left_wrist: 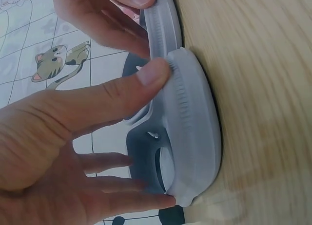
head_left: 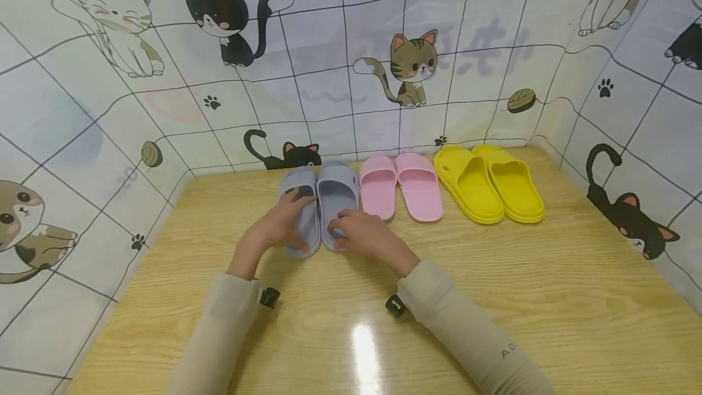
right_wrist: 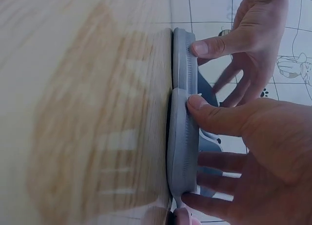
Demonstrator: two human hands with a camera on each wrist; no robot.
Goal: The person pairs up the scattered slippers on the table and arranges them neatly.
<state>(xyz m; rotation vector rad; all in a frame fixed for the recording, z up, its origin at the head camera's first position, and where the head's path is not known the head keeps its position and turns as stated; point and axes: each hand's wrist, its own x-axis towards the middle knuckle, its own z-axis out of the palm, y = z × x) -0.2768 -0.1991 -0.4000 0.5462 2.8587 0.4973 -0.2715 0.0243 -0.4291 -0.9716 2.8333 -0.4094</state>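
A pair of grey slippers stands side by side against the back wall, toes to the wall: the left grey slipper (head_left: 298, 177) and the right grey slipper (head_left: 337, 177). Over the heel end of the left one is my left hand (head_left: 278, 223), its thumb at the heel rim and its fingers extended across the footbed. My right hand (head_left: 366, 235) spreads over the heel of the right slipper, thumb on the inner side of the rim. Both wrist views show the fingers mostly straight, with thumbs touching the grey heels (left_wrist: 192, 132). Both slippers rest on the wooden surface.
To the right stand pink slippers (head_left: 419, 195), then yellow clogs (head_left: 518, 194), both pairs with toes to the wall. Cat-patterned walls (head_left: 329, 90) enclose the wooden surface (head_left: 307, 334) at the back and both sides.
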